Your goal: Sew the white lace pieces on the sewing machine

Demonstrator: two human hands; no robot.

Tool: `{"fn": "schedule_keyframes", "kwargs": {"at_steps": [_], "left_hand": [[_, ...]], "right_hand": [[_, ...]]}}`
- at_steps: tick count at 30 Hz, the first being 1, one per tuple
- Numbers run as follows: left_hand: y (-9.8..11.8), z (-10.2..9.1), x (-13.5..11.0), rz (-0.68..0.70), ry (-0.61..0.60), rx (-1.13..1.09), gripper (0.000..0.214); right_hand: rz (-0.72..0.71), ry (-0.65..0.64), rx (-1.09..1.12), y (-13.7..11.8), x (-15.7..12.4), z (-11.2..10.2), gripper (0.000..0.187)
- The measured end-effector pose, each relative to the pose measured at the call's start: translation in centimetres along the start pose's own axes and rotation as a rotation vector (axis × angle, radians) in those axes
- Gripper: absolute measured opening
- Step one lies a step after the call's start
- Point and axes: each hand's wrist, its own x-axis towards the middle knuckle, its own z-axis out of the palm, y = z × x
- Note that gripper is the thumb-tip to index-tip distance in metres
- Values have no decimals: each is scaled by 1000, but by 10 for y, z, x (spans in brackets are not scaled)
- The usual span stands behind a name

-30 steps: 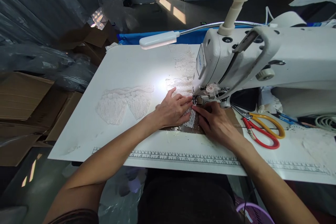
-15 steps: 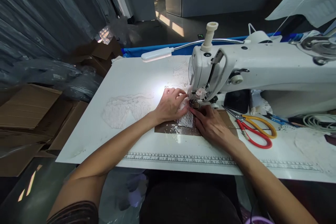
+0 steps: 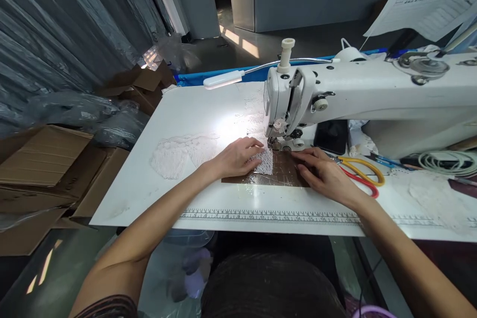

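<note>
Resting on white lace (image 3: 266, 163): left hand (image 3: 243, 156) near the sewing machine's foot

The white lace lies on a brown plate (image 3: 285, 174) set on the white table (image 3: 145, 201), just in front of the sewing machine (image 3: 335, 88). Its visible part runs lengthwise from the machine's foot toward the person, roughly square to the printed ruler (image 3: 238, 216) along the near edge of the table. The near end stops short of the plate's front edge.

The left hand lies over the lace's left side, fingers loosely curved, thumb apart from the forefinger; no pinch on the lace shows. On the plate's right side, the right hand (image 3: 323, 173) bends its fingers slightly, thumb and forefinger parted, with nothing visibly gripped.

Left fingers hide much of the lace, and the far end is lost near the foot. Paler lace (image 3: 255, 105) farther back is washed out by lamplight; whether the two join, I cannot tell. The right hand covers most of the blades of the scissors (image 3: 361, 161). Both the machine's arm and a printed sheet (image 3: 428, 2) are cut off at the right.
</note>
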Motion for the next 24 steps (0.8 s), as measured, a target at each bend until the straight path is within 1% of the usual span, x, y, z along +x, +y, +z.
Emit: {"fn": "schedule_keyframes", "kwargs": {"at_steps": [3,7,10,12,14,18,21,24], "left_hand": [[9,4,-4,28,-46,-77,27],[13,9,-3,-32,-34,-81,22],[14,11,-2,-64,-4,-106,25],[14,11,-3,-69,16,-124,27],[14,12,-3,-68,36,-126,28],[15,14,-4,-31,92,-97,24],[17,15,-3,-3,142,-73,20],[18,15,-2,-33,248,-107,18]], "right_hand": [[-28,9,24,-3,-2,4,39],[-75,1,48,-8,2,9,36],[-114,-56,74,-13,8,13,34],[-148,-114,95,-17,13,17,34],[-158,-147,91,-20,19,22,32],[-127,-140,12,-25,28,32,16],[-111,-108,23,-24,30,34,14],[-94,-48,8,-20,26,33,19]]}}
